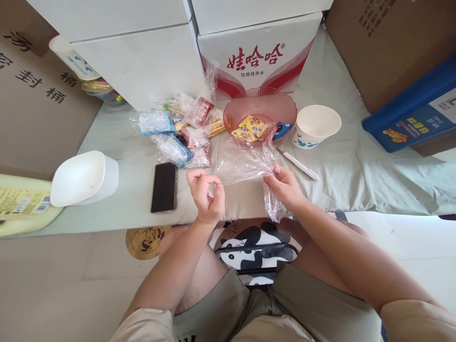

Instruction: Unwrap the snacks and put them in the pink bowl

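Left hand [208, 197] and right hand [283, 186] pinch the clear plastic bag [247, 165] by the table's [370, 183] near edge; tension should be light.

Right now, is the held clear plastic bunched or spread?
Partly spread: the clear plastic stretches between the left hand and right hand, but bunches below the right.

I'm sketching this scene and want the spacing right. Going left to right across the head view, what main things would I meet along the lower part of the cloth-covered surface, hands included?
White tub → phone → left hand → right hand → paper cup → blue package.
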Demonstrator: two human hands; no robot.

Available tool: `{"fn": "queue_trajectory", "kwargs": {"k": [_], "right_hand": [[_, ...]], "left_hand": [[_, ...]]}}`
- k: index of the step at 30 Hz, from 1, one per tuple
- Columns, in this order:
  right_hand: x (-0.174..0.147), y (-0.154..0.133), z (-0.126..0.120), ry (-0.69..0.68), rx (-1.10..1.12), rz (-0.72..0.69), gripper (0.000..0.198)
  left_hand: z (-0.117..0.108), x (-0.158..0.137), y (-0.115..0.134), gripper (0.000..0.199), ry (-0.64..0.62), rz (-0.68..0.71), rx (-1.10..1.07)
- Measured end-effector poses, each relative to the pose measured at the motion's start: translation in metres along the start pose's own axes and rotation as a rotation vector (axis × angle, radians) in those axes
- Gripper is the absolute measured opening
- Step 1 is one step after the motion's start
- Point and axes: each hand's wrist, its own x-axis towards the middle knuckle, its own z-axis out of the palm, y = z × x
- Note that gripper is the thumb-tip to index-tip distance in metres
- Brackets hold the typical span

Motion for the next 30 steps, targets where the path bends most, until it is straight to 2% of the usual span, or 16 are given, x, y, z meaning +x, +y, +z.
{"fn": "queue_trajectory", "kwargs": {"k": [2,3,6,8,10,12,15,19,24,27,30], "right_hand": [[0.002,0.002,-0.001,0.016,0.039,0.035,0.037],[0.003,0.003,-0.001,0.012,0.052,0.045,0.037],[0.004,0.005,-0.001,-0.038,0.05,0.051,0.036],[0.003,0.007,0.0,-0.07,-0.04,0.026,0.034],[0.001,0.007,0.003,-0.11,-0.251,-0.041,0.031],[-0.001,0.008,0.006,-0.174,-0.519,-0.117,0.028],[-0.003,0.006,0.009,-0.257,-0.742,-0.163,0.025],[-0.002,0.003,0.006,-0.284,-0.65,-0.164,0.031],[0.006,0.001,0.0,-0.279,-0.496,-0.11,0.029],[0.013,-0.001,-0.004,-0.326,-0.458,-0.065,0.029],[0.017,-0.004,-0.009,-0.414,-0.458,-0.078,0.03]], "left_hand": [[-0.002,0.003,-0.004,0.016,-0.049,-0.068,-0.033],[-0.003,0.004,-0.006,0.017,-0.121,-0.123,-0.065],[-0.001,0.005,-0.01,0.015,-0.474,-0.289,-0.176],[0.004,0.002,-0.011,0.014,-0.712,-0.347,-0.202],[0.012,-0.001,-0.011,0.026,-0.817,-0.387,-0.217],[0.018,-0.002,-0.011,0.037,-0.785,-0.438,-0.274],[0.02,0.002,-0.011,0.032,-0.742,-0.495,-0.389],[0.014,0.008,-0.008,0.029,-0.698,-0.503,-0.357],[0.01,0.006,-0.004,0.036,-0.616,-0.356,-0.168],[0.011,0.004,-0.004,0.034,-0.551,-0.292,-0.142],[0.013,0.003,-0.003,0.034,-0.534,-0.274,-0.144]]}}
